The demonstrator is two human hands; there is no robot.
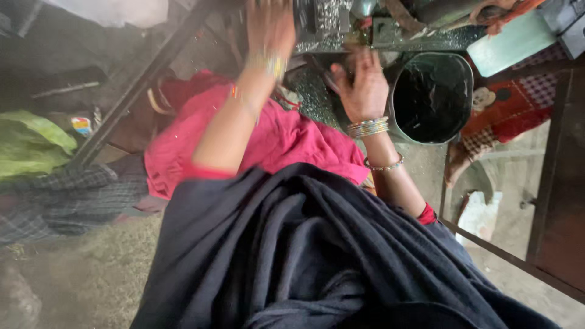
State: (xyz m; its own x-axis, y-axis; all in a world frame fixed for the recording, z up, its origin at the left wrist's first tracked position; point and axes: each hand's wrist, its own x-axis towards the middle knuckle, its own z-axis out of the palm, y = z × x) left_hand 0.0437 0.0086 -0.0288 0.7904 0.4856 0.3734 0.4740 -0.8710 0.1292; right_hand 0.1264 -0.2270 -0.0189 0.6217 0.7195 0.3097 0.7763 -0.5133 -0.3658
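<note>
My left hand [268,24] reaches up to a dark metal machine [341,24] at the top of the view; it is blurred and its fingers lie flat against the machine. My right hand [362,82] sits lower, below the machine's front edge, fingers curled around something small that I cannot make out. Both wrists carry bangles. A pink cloth [274,137] covers my lap, and a dark shawl [304,256] fills the lower middle.
A black bucket [432,97] stands just right of my right hand. Another person's foot [457,164] and red patterned clothing [512,109] are at right. A dark metal bar [134,91] slants at left, near a green cloth [30,143]. A wooden frame [548,201] is at right.
</note>
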